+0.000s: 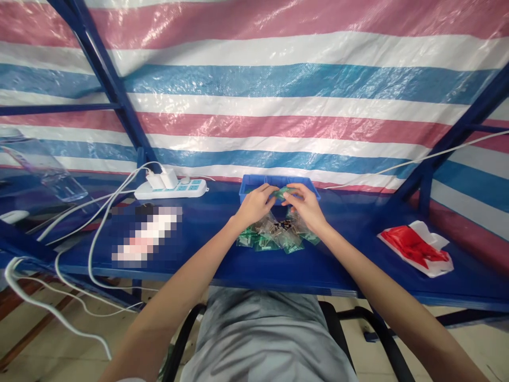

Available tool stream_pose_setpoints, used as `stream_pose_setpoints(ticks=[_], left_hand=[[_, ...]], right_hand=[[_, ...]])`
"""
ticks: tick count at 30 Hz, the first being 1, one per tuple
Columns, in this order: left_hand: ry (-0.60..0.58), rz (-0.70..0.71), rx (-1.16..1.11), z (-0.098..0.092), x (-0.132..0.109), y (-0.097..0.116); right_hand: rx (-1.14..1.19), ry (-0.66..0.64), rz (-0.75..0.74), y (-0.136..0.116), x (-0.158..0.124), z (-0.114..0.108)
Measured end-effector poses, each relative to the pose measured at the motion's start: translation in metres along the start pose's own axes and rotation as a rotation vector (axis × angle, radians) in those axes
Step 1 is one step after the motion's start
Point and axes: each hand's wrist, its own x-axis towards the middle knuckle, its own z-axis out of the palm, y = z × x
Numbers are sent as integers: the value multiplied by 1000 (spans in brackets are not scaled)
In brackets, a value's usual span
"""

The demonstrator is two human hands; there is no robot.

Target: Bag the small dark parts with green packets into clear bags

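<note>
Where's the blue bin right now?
Head view, just right of centre: the blue bin sits beyond the bagged parts, before the striped sheet.

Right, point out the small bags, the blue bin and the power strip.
Small bags (275, 233): head view, middle of the pile.
Blue bin (284, 180): head view, back wall.
Power strip (178, 190): head view, middle of casing.

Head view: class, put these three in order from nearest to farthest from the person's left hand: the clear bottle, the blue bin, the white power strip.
From the left hand:
1. Blue bin, just beyond the hand.
2. White power strip, to the hand's left.
3. Clear bottle, at the far left.
</note>
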Motion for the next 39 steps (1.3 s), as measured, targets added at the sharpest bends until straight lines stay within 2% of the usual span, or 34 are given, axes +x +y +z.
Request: stream_pose_setpoints(ticks=[8, 12, 20, 25, 30, 33, 39], left_hand=[[9, -31, -22, 1, 0, -2], [-1, -61, -32, 1, 1, 0], [-2, -77, -81, -4, -1, 7], [-11, -24, -63, -4, -2, 7], [-66, 60, -24, -1, -3, 3], [-30, 56, -37, 2, -2, 3], [115, 76, -6, 1, 0, 4]], right_hand=[[38, -12, 12, -4, -1, 1], [-33, -42, -19, 0, 1, 1], [-246, 67, -53, 15, 7, -6], [-113, 60, 7, 11, 5, -4], [-3, 151, 48, 11, 5, -5], [-6, 130, 59, 8, 5, -4], [-37, -7, 157, 4, 0, 3]])
